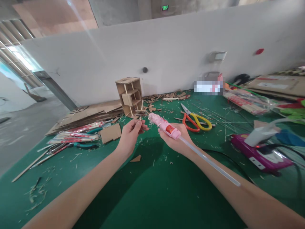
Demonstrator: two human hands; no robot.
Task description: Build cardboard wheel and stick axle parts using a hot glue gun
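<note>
My left hand (132, 135) is closed in a pinch on a thin wooden stick (140, 119), which stands roughly upright between thumb and fingers. Wrapped around a pink glue gun (163, 124) is my right hand (175, 138). A long clear glue stick (209, 161) comes out of its rear end and lies along my right forearm. The gun's tip points at the thin stick, but shavings around it make contact hard to tell. Just behind my hands, a small cardboard shelf structure (128, 95) with stick supports stands upright.
Orange-and-yellow-handled scissors (197, 122) lie right of my hands. A purple power strip (260, 156) with cables sits farther right. Packed sticks (78, 133), pliers (84, 145) and cardboard sheets (88, 115) lie left. Cardboard scraps (166, 97) line the wall on the green table (152, 203).
</note>
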